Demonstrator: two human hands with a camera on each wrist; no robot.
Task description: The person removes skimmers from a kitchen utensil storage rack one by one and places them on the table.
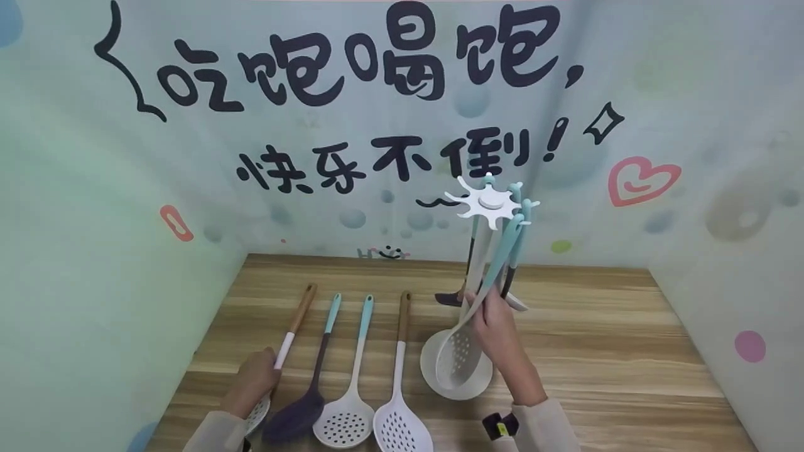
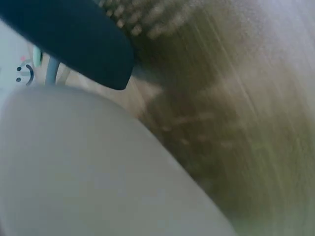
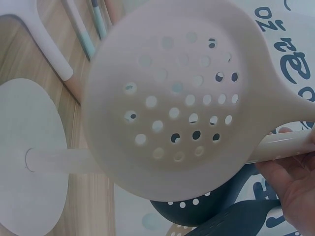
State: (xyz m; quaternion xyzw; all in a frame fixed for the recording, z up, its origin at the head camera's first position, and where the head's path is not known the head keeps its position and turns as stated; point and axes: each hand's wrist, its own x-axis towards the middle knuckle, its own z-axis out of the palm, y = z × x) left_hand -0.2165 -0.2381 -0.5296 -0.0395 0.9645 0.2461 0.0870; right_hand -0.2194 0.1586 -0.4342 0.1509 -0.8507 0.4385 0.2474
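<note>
My right hand (image 1: 495,319) grips the pale handle of a white perforated skimmer (image 1: 457,356), whose teal end hooks at the star-shaped top of a utensil stand (image 1: 487,204). In the right wrist view the skimmer's bowl (image 3: 182,98) fills the frame, with my fingers (image 3: 290,182) curled round its handle at lower right. The stand's round white base (image 3: 29,162) lies behind the bowl. My left hand (image 1: 254,382) is curled over the white part of a wood-handled utensil (image 1: 300,311) lying at the far left of the table. The left wrist view is blurred.
Three more utensils lie side by side on the wooden table (image 1: 597,351): a dark purple spoon (image 1: 294,415), a white skimmer (image 1: 343,422) and a white slotted spatula (image 1: 402,428). Other utensils hang from the stand. Printed walls close in the left, back and right.
</note>
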